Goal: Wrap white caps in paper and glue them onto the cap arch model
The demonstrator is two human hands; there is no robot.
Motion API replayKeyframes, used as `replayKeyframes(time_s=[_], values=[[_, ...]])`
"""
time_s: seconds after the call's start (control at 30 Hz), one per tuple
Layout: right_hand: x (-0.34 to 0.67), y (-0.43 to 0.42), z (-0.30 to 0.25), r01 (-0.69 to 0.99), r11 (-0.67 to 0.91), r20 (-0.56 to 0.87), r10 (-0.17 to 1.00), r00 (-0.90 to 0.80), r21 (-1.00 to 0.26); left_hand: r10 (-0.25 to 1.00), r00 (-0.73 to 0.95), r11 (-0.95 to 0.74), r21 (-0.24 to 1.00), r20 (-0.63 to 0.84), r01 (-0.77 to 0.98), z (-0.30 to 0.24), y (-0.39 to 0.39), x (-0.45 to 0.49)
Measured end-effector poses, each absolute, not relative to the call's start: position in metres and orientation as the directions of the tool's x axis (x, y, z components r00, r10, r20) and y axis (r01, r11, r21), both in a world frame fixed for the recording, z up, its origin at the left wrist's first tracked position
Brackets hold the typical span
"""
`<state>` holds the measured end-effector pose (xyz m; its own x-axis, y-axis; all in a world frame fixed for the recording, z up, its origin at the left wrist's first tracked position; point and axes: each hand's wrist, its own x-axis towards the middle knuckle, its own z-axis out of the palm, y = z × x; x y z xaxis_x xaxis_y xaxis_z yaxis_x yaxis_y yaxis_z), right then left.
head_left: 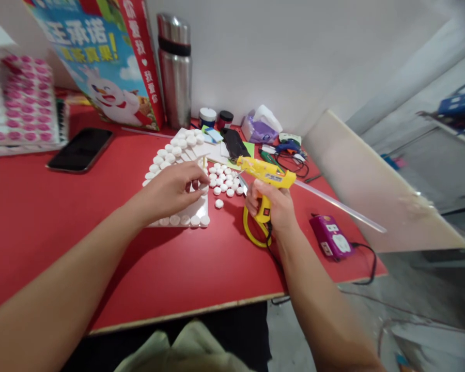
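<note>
My right hand is wrapped around the grip of a yellow hot glue gun, whose nozzle points left. A long clear glue stick juts from its back. My left hand is over a white board, thumb and fingertips closed about a small white round piece at the board's right edge. More white round pieces line the board's left and front edges. Beside it lies a loose pile of them. A yellow loop shows below the glue gun, partly hidden by my right hand.
On the red table stand a steel flask, a printed box, jars and a tissue pack. A phone lies left, a purple power socket right. A pale panel borders the right side.
</note>
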<state>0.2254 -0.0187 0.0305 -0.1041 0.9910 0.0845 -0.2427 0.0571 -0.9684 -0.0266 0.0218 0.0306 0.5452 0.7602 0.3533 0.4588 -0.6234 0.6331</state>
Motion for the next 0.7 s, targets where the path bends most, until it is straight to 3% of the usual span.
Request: replayKeyframes(time_s=[0.2, 0.7], values=[[0.226, -0.018, 0.029, -0.266, 0.051, 0.082, 0.991, -0.107, -0.962, 0.670, 0.700, -0.711, 0.484, 0.247, 0.511, 0.027, 0.024, -0.027], [0.225, -0.018, 0.032, -0.251, 0.061, 0.082, 0.994, -0.076, -0.966, 0.588, 0.775, -0.781, 0.412, 0.232, 0.470, 0.017, 0.026, -0.025]])
